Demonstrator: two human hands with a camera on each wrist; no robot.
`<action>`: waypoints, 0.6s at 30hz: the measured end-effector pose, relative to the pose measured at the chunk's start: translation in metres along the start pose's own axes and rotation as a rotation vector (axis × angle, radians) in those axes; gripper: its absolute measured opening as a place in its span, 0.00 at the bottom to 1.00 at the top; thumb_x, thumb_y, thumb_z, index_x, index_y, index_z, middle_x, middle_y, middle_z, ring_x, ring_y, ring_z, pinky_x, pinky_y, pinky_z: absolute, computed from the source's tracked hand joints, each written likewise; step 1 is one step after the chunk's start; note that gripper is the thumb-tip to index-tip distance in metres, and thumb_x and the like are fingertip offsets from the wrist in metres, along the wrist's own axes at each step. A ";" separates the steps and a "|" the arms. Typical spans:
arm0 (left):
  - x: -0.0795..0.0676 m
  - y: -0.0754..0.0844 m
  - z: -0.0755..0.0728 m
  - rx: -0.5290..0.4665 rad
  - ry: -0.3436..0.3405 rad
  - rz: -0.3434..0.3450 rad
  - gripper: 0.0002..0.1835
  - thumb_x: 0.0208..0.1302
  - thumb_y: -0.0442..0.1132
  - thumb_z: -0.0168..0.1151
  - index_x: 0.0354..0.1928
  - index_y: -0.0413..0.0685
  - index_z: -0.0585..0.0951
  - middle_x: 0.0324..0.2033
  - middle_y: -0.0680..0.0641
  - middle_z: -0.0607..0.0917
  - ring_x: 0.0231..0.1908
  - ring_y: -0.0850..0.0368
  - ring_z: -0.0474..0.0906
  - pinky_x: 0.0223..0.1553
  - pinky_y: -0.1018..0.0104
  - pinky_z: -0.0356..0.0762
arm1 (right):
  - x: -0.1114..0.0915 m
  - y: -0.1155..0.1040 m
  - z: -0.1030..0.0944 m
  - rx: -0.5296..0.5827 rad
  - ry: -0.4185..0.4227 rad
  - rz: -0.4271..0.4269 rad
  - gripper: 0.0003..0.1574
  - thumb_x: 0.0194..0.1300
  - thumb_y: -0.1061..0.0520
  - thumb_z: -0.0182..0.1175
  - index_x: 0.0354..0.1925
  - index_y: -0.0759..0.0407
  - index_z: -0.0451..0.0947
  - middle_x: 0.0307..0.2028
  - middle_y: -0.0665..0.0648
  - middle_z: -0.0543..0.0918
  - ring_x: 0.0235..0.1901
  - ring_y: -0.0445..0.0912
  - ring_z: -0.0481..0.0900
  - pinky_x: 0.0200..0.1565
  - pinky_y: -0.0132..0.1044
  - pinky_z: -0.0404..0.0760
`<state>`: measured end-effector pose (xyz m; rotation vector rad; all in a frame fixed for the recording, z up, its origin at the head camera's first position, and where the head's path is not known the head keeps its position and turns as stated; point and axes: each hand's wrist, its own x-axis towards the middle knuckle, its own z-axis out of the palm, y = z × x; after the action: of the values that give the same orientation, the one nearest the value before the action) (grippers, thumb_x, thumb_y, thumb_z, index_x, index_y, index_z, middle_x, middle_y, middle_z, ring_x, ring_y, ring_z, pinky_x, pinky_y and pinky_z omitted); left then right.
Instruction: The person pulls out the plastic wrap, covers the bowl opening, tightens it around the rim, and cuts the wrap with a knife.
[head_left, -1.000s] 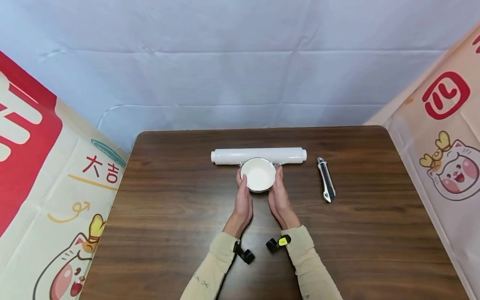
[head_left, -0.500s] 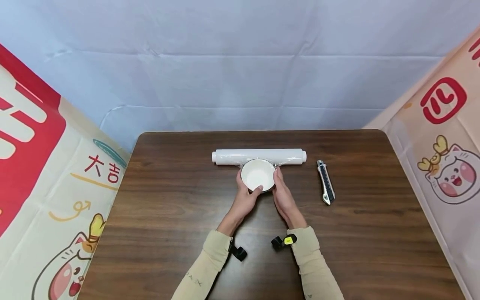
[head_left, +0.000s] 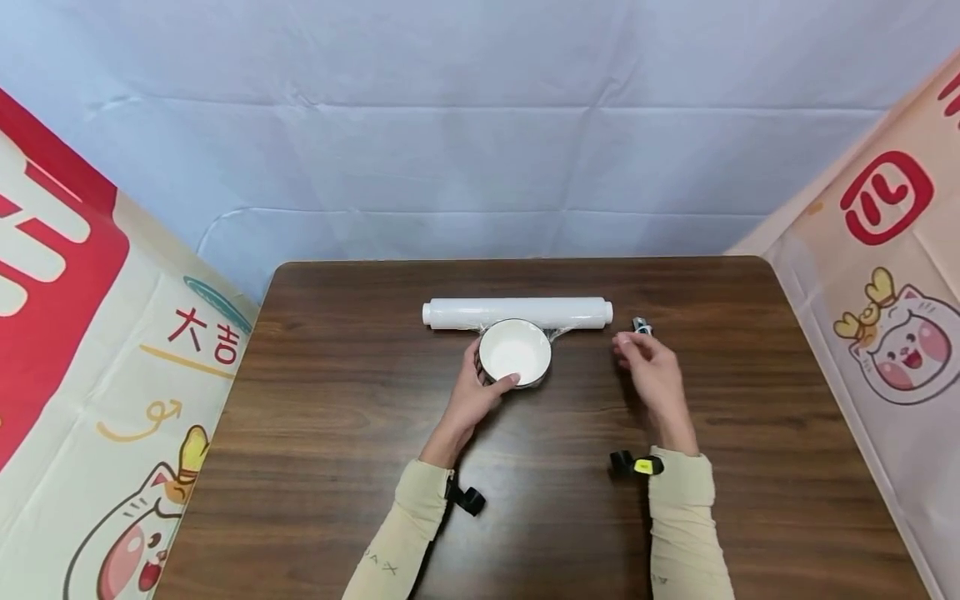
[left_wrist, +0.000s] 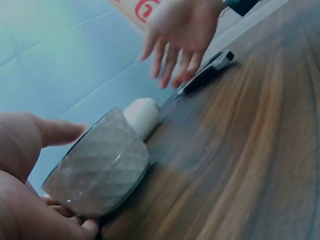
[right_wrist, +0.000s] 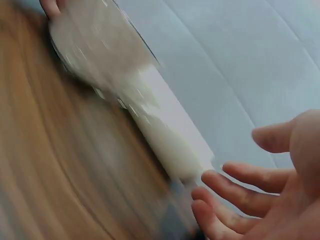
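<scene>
My left hand [head_left: 471,398] grips a white bowl [head_left: 515,354] by its left side, thumb over the near rim. The bowl has a dark rim and a faceted outer wall, with shiny cling film [left_wrist: 117,160] clinging to that wall in the left wrist view. Just behind it lies a white roll of cling film [head_left: 517,312], a strip of film running from roll to bowl. Off to the right, my right hand [head_left: 656,375] hovers over a utility knife [head_left: 641,326], covering most of it in the head view. Its fingers are spread and loosely bent, holding nothing [right_wrist: 235,195].
The brown wooden table [head_left: 337,467] carries all these things. A pale blue cloth backdrop [head_left: 480,167] hangs behind its far edge. Printed banners stand on the left [head_left: 150,333] and right [head_left: 900,350] sides.
My right hand has left the bowl and moved right to above the utility knife. My left hand has shifted its thumb onto the bowl's near rim and keeps holding it.
</scene>
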<state>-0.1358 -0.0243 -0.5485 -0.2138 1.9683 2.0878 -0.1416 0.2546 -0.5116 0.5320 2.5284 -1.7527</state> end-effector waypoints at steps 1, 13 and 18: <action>0.001 0.001 -0.002 -0.006 0.001 0.001 0.52 0.62 0.36 0.75 0.82 0.50 0.54 0.81 0.39 0.61 0.81 0.43 0.58 0.82 0.51 0.59 | 0.001 0.001 -0.007 -0.049 0.027 -0.004 0.30 0.81 0.43 0.55 0.65 0.64 0.78 0.51 0.56 0.86 0.43 0.37 0.80 0.46 0.27 0.80; 0.003 0.007 -0.013 0.040 0.031 0.031 0.41 0.67 0.41 0.73 0.77 0.40 0.65 0.74 0.35 0.71 0.75 0.40 0.69 0.77 0.49 0.69 | 0.016 0.029 -0.028 -0.435 0.065 0.039 0.46 0.76 0.47 0.61 0.77 0.72 0.59 0.69 0.81 0.63 0.69 0.74 0.57 0.66 0.68 0.66; 0.001 0.007 -0.009 0.188 0.049 0.099 0.46 0.63 0.43 0.77 0.77 0.39 0.63 0.70 0.34 0.74 0.68 0.41 0.76 0.70 0.50 0.77 | 0.022 0.032 -0.020 -0.551 0.013 -0.061 0.40 0.76 0.54 0.59 0.72 0.80 0.61 0.60 0.85 0.67 0.55 0.76 0.68 0.56 0.68 0.72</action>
<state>-0.1396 -0.0334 -0.5427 -0.1344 2.2302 1.9558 -0.1498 0.2890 -0.5374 0.4325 2.8817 -0.9803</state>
